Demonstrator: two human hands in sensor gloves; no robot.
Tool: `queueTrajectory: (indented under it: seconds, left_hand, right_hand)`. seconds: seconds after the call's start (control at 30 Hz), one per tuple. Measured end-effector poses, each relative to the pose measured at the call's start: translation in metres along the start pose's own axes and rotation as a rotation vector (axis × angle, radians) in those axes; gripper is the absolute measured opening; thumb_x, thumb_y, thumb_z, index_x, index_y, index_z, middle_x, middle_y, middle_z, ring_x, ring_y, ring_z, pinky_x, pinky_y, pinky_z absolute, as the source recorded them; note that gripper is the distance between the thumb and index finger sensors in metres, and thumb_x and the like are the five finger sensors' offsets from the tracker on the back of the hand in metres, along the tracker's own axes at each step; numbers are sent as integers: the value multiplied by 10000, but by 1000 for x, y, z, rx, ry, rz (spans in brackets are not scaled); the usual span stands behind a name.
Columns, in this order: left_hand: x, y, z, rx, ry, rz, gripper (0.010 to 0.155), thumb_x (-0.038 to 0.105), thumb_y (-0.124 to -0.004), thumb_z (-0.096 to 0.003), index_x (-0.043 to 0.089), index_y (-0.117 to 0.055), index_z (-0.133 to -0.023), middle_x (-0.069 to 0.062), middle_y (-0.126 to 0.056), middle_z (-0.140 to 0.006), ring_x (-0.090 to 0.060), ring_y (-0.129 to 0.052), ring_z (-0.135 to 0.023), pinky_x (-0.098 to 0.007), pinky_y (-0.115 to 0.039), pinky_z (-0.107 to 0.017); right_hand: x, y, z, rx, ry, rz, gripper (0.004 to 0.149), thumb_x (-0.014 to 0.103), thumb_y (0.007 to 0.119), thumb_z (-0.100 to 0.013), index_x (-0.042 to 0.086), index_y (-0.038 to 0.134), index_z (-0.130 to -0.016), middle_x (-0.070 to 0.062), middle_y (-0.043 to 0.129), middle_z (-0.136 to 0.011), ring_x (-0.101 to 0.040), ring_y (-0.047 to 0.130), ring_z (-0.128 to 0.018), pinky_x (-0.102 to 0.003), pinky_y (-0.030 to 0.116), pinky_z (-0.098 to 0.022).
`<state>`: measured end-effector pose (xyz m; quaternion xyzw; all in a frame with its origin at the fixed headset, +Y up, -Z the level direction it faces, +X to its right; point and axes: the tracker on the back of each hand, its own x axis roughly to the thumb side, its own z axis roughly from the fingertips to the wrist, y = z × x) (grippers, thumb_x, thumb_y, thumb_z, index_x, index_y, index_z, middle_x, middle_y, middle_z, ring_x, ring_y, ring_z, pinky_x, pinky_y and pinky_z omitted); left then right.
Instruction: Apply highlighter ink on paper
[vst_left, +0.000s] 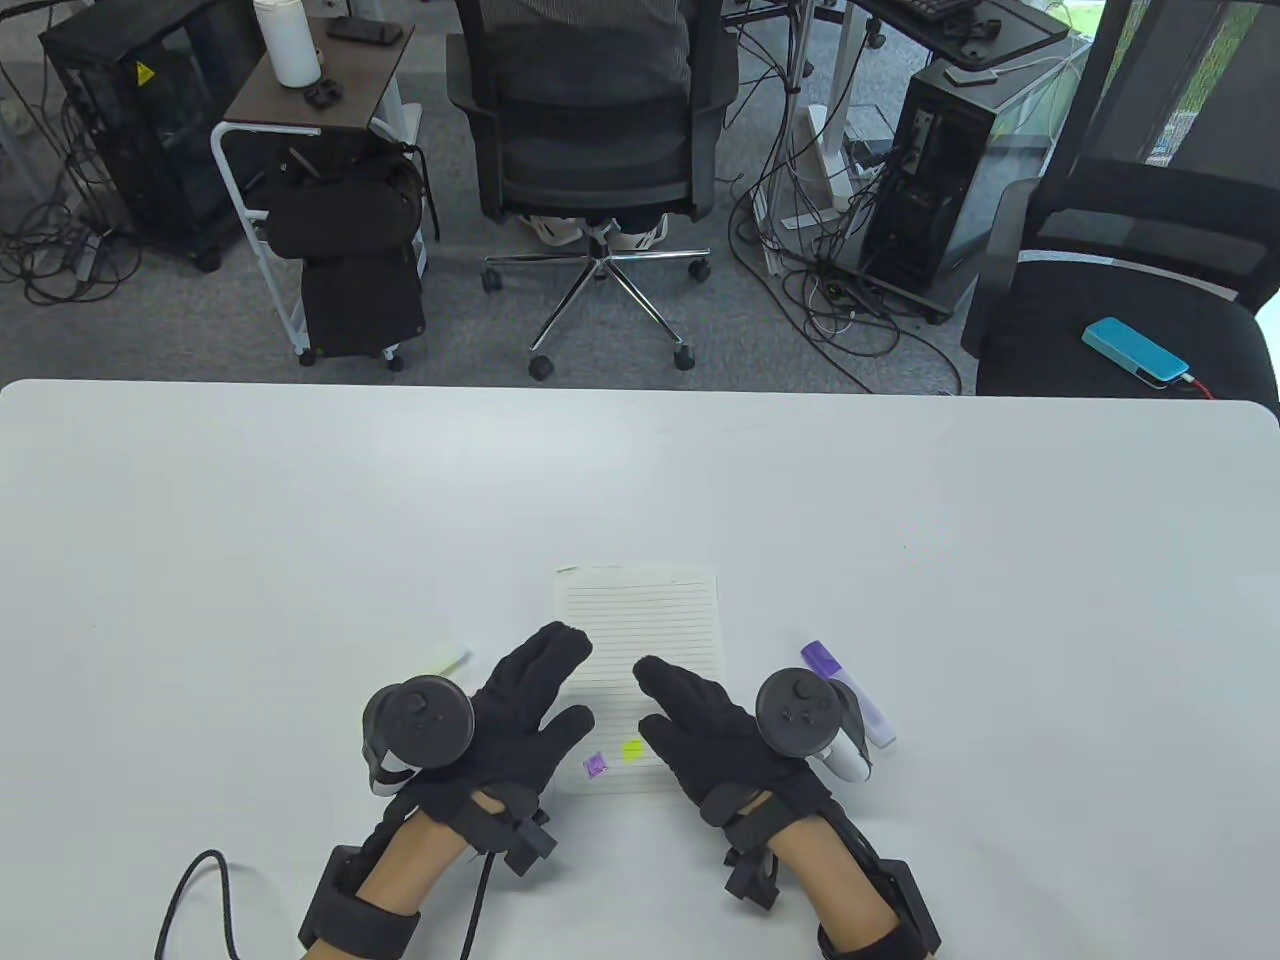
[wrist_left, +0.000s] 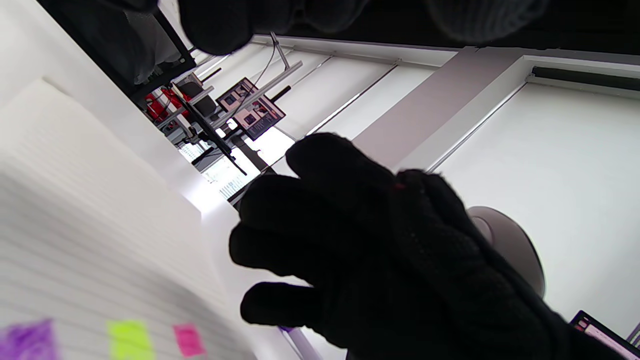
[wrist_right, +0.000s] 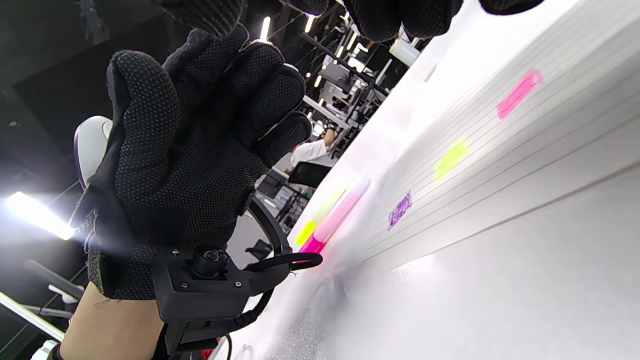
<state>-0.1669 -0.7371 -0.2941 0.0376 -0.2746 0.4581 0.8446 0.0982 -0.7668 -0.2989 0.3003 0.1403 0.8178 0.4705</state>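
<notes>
Table view: the lined paper (vst_left: 640, 640) lies flat at the table's (vst_left: 200, 520) near centre, both hands above its lower half. The left hand (vst_left: 520, 710) sits at the sheet's 8 o'clock, fingers spread and holding nothing; the right hand (vst_left: 710, 730) sits at its 4 o'clock, also open and empty. A purple highlighter (vst_left: 850, 692) lies just beside the right hand at 2 o'clock; a pale pen (vst_left: 450, 664) lies at the left hand's 11 o'clock. Left wrist view: purple (wrist_left: 27, 340), yellow (wrist_left: 129, 339) and pink (wrist_left: 188, 340) ink marks show on the sheet. Right wrist view: the same three marks appear, and pink and yellow highlighters (wrist_right: 327, 220) lie beyond the sheet's edge. Assessment: the highlighter looks light, rigid and smooth; grip mid-barrel, and pin the thin sheet, which would slide easily.
</notes>
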Motion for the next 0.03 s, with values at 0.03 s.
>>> queueTrajectory:
  seconds: [0.03]
  left_hand:
    - [0,-1,0,-2,0,-4,766,593,-650,-438,201,-442,-1061,-134,-424,-1104,-383,-626,-975,-658,-539,-684]
  right_hand:
    - [0,0,0,-1,0,5,630,467,582,-662,202,319,-1170,-235,348,-1204,-566,359,-1051,-745,387,-688]
